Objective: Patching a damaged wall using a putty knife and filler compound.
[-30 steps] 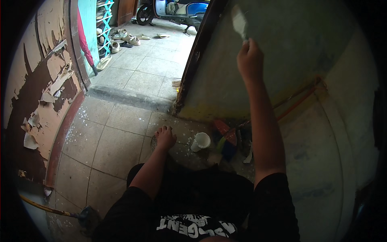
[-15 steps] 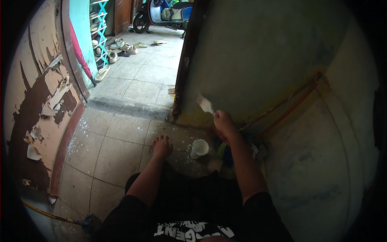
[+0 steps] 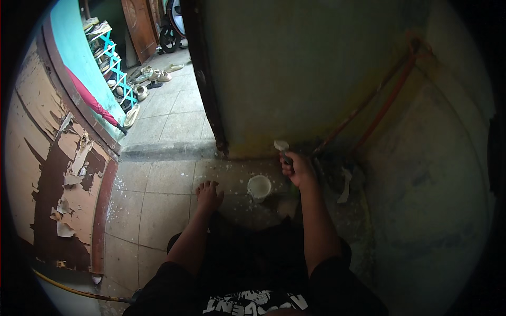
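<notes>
My right hand (image 3: pixel 300 169) grips the handle of a small paintbrush (image 3: pixel 282 145). Its flat whitish head points up and away from me, in front of the lower part of the stained wall. My left hand (image 3: pixel 209 196) hangs open above the tiles by my knee, palm down with fingers apart, holding nothing. Between the two hands stands a small white tub (image 3: pixel 260 186) on the floor. Its inside looks pale, but I cannot make out the contents. White spatters dot the tiles around it.
A dull greenish wall (image 3: pixel 274 79) rises ahead, with reddish pipes (image 3: pixel 387 100) slanting across the right. Peeling boards (image 3: pixel 63 184) stand at left. Past the raised threshold (image 3: pixel 168 151) are a furled pink umbrella (image 3: pixel 92 100), a shoe rack (image 3: pixel 113 66) and loose shoes (image 3: pixel 153 75).
My view has swung to the right. The right hand has drawn the paintbrush back and lower, and its head is tilted differently. My left hand stays open in nearly the same place.
</notes>
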Demonstrator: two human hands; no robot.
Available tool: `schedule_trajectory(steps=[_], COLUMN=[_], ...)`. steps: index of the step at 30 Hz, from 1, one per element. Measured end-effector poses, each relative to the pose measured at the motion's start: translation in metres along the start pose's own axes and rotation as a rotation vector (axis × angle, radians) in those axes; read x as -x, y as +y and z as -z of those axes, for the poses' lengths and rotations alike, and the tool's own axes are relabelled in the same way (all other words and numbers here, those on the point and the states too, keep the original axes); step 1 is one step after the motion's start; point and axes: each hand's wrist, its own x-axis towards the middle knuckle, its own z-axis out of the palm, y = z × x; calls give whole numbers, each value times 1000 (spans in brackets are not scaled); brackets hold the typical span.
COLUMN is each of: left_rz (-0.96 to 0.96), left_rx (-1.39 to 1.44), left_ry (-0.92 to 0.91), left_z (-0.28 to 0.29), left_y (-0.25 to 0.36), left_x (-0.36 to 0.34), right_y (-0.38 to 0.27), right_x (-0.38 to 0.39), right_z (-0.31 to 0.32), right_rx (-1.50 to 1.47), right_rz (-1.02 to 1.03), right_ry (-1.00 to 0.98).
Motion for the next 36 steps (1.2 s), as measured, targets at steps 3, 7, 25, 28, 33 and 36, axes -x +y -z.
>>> schedule_trajectory(steps=[3,7,25,28,33,36], left_rz=[-51,-70,-65,-48,-53,-35], left_rx=[-12,-13,6,16,9,12], left_ry=[59,99,117,115,125,112], left_z=[1,-1,1,1,2,3], left_y=[5,3,6,5,3,6], left_x=[-1,0,4,3,4,3], right_y=[3,-13,-42,0,27,32], right_x=[-14,-13,11,-28,-43,-49], right_z=[4,-9,-33,-14,-1,12], right_rx=[-7,-14,274,401,527,575], right_rz=[48,118,522,400,87,4], right_ry=[-32,-71,-204,-62,12,43])
